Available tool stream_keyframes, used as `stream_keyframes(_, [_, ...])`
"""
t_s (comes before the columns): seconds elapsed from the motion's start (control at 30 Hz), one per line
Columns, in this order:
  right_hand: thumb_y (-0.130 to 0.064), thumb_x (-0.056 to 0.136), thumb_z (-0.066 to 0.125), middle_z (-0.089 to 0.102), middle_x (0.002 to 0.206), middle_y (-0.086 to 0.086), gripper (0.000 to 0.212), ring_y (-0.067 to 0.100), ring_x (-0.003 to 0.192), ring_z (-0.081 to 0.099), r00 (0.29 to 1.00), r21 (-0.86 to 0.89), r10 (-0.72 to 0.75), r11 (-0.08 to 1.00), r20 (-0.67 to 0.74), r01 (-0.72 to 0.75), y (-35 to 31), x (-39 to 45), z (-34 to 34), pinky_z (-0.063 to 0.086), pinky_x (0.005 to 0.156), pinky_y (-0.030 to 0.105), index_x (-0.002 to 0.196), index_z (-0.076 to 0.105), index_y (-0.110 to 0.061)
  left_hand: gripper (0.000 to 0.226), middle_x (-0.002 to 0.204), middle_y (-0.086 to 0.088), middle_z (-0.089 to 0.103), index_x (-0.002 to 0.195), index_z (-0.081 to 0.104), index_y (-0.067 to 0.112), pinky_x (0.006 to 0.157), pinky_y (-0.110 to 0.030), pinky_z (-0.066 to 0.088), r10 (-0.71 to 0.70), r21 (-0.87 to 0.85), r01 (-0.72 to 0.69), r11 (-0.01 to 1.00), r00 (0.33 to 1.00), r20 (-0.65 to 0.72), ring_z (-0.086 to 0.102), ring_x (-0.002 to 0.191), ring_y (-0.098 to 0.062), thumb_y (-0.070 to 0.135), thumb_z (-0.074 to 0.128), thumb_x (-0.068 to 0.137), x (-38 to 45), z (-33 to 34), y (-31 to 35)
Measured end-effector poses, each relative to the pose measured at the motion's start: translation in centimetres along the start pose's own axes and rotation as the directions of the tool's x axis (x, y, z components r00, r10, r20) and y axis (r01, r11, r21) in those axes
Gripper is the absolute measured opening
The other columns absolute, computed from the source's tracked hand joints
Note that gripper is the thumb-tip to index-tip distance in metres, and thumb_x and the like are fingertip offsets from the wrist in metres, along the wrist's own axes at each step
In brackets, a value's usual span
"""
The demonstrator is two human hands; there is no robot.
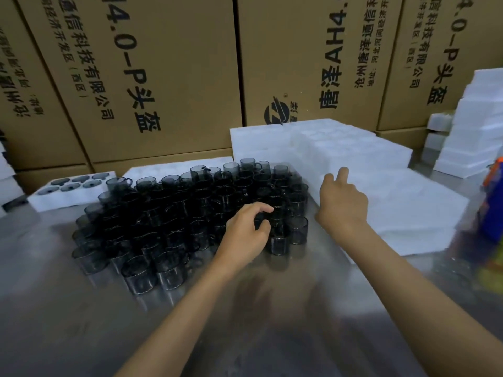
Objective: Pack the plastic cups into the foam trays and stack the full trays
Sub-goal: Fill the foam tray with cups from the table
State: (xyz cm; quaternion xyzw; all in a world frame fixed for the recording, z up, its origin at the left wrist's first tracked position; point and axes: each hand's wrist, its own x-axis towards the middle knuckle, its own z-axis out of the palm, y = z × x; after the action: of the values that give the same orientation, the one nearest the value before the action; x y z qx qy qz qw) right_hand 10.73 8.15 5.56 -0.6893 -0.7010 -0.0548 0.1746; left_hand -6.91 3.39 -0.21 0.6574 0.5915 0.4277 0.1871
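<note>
Smoky translucent cylindrical cups [190, 213] beside blocky white foam trays [394, 208]

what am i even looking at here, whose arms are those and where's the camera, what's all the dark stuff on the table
There is no machine here: these are a person's two bare arms, filmed by one wide camera worn on their head, looking forward and down. On the shiny metal table stands a big cluster of dark see-through plastic cups. White foam trays lie to the right, and a small tray at the left already holds some cups. Cardboard boxes stand behind. The left hand reaches among the cups with curled fingers; whether it grips one yet is unclear. The right hand hovers open near the foam and holds nothing.
</note>
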Motion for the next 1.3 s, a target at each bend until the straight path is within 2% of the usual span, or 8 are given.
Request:
stream_keyframes(0.13, [-0.006, 0.079, 0.07, 0.032, 0.133, 0.014, 0.044, 0.018, 0.055, 0.024, 0.976, 0.043, -0.2, 0.978, -0.083, 0.204, -3.9, -4.0, -3.2, 0.015, 0.046, 0.03, 0.115, 0.045, -0.008, 0.023, 0.119, 0.007, 0.067, 0.119, 0.064, 0.027, 0.088, -0.023, 0.05, -0.076, -0.336, 0.024, 0.942, 0.987, -0.143, 0.064, 0.104, -0.004, 0.033, 0.049, 0.103, -0.5, -1.6, 0.7])
stream_keyframes(0.2, [-0.007, 0.079, 0.07, 0.03, 0.135, 0.014, 0.044, 0.016, 0.054, 0.021, 0.951, 0.088, -0.307, 0.947, -0.044, 0.309, -6.1, -6.4, -4.1, 0.014, 0.045, 0.029, 0.113, 0.043, -0.011, 0.04, 0.119, -0.002, 0.069, 0.129, 0.056, 0.028, 0.076, -0.031, 0.058, -0.195, -0.649, 0.177, 0.74, 0.98, 0.044, 0.071, 0.096, -0.018, 0.052, 0.05, 0.098, -0.4, -2.9, 1.3])
stream_keyframes(0.3, [-0.009, 0.081, 0.07, 0.032, 0.12, 0.008, 0.047, 0.014, 0.054, 0.028, 0.891, 0.195, -0.448, 0.883, 0.075, 0.428, -8.9, -9.2, -4.1, 0.018, 0.045, 0.028, 0.12, 0.045, -0.01, 0.031, 0.09, 0.005, 0.073, 0.11, 0.066, 0.028, 0.059, -0.024, 0.054, -0.168, -0.733, 0.28, 0.62, 0.96, 0.225, 0.071, 0.075, -0.012, 0.052, 0.055, 0.094, -1.1, -4.4, 0.8])
stream_keyframes(0.4, [-0.024, 0.091, 0.06, 0.045, 0.111, 0.001, 0.032, 0.017, 0.067, 0.046, 0.826, 0.331, -0.552, 0.805, 0.113, 0.492, -9.7, -10.0, -4.2, 0.033, 0.054, 0.028, 0.121, 0.058, -0.014, 0.021, 0.074, 0.006, 0.066, 0.081, 0.07, 0.028, 0.053, -0.021, 0.05, -0.221, -0.644, 0.267, 0.717, 0.963, 0.153, 0.065, 0.065, -0.007, 0.032, 0.055, 0.095, -2.0, -5.8, -0.3])
stream_keyframes(0.57, [-0.039, 0.089, 0.056, 0.067, 0.097, -0.013, 0.016, 0.016, 0.094, 0.063, 0.871, 0.469, -0.487, 0.787, 0.073, 0.401, -8.3, -7.7, -4.6, 0.049, 0.076, 0.032, 0.093, 0.071, -0.033, 0.034, 0.103, -0.014, 0.073, 0.113, 0.07, 0.015, 0.084, -0.046, 0.053, -0.315, -0.498, 0.382, 0.779, 0.924, 0.217, 0.069, 0.094, -0.028, 0.034, 0.061, 0.086, -4.3, -7.9, -2.2])
stream_keyframes(0.73, [-0.032, 0.087, 0.055, 0.072, 0.088, -0.013, 0.016, 0.018, 0.092, 0.065, 0.893, 0.376, -0.396, 0.877, 0.212, 0.3, -6.3, -5.7, -0.7, 0.053, 0.078, 0.031, 0.087, 0.071, -0.029, 0.021, 0.09, -0.005, 0.075, 0.091, 0.072, 0.019, 0.078, -0.039, 0.053, -0.405, -0.261, 0.43, 0.864, 0.902, 0.147, 0.072, 0.083, -0.024, 0.037, 0.067, 0.081, -6.1, -8.1, -3.7])
stream_keyframes(1.0, [-0.028, 0.092, 0.052, 0.07, 0.094, -0.007, 0.021, 0.019, 0.1, 0.056, 0.888, 0.31, -0.429, 0.877, 0.166, 0.366, -4.4, -6.4, 6.9, 0.022, 0.086, 0.031, 0.107, 0.066, -0.032, 0.015, 0.094, 0.014, 0.065, 0.089, 0.069, 0.031, 0.07, -0.021, 0.044, -0.228, 0.248, 0.25, 0.936, 0.967, -0.112, 0.058, 0.086, -0.005, 0.017, 0.07, 0.085, -6.4, -6.7, -5.7])
stream_keyframes(1.3, [-0.028, 0.09, 0.058, 0.066, 0.104, -0.01, 0.016, 0.016, 0.108, 0.05, 0.899, 0.464, -0.433, 0.812, 0.069, 0.355, -5.8, -5.0, 7.5, 0.025, 0.093, 0.029, 0.099, 0.071, -0.027, 0.008, 0.095, 0.014, 0.062, 0.094, 0.069, 0.024, 0.069, -0.02, 0.041, -0.239, 0.338, 0.27, 0.902, 0.962, -0.13, 0.056, 0.09, -0.008, 0.021, 0.063, 0.09, -5.1, -7.3, -6.0])
